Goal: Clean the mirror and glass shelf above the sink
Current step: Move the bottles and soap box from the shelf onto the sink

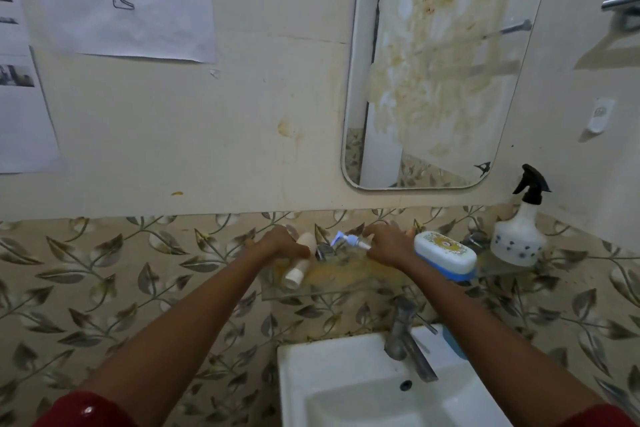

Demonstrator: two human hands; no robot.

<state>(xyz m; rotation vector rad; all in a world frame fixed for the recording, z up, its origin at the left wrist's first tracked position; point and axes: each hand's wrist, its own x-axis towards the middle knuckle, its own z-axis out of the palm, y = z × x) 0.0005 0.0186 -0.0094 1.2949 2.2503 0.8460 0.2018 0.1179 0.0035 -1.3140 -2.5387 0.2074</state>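
The left hand (280, 243) gripped a cream bottle (298, 270) that lay on the glass shelf (332, 290). To the right, the right hand (388, 245) pinched a small tube (348, 240). Both things looked light and smooth, best held around the middle. The shelf, below the stained mirror (433, 80), was probably fragile and slippery.

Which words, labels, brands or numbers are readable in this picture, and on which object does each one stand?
No text here can be read with certainty.
On the toothpaste tube: blue print, too blurred.
On the soap box: a gold emblem, too small.
On the wall hook: a small emblem, illegible.
On the paper sheets: a line drawing and photos, no legible words.
On the cream bottle and the spray bottle: no lettering visible.
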